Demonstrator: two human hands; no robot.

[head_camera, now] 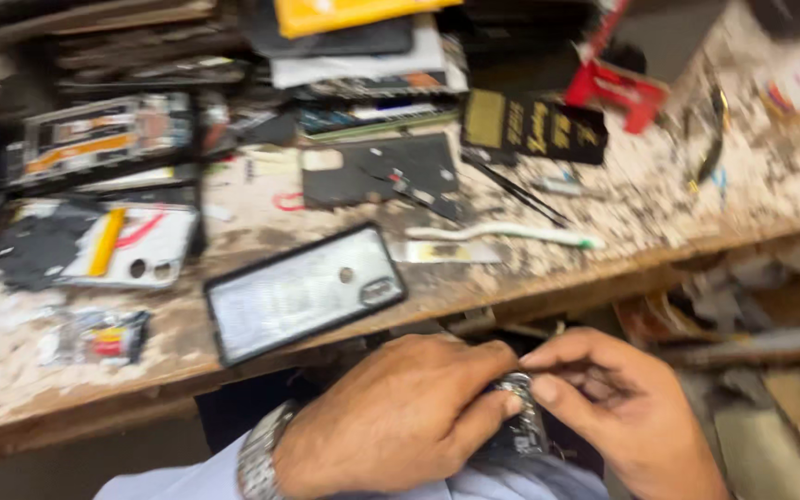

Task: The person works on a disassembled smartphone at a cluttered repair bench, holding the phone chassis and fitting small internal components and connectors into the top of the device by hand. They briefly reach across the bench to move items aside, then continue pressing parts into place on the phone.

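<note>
Head view: two hands point(474, 407) pinch one small dark part point(518, 417).

A scuffed wooden surface point(715, 199) is crowded with clutter: a clear phone case point(303, 292) with a black rim lies near the front edge, a white toothbrush point(502, 233) just behind it, black tweezers point(516, 190) beyond, and a red box point(618, 91) farther back.

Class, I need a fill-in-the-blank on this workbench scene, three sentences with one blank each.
1. Both hands, left hand and right hand, hold a small dark part below the bench's ____ edge.
2. The clear phone case lies on the ____.
3. The left wrist wears a metal ____.

Missing: front; bench; watch
</note>
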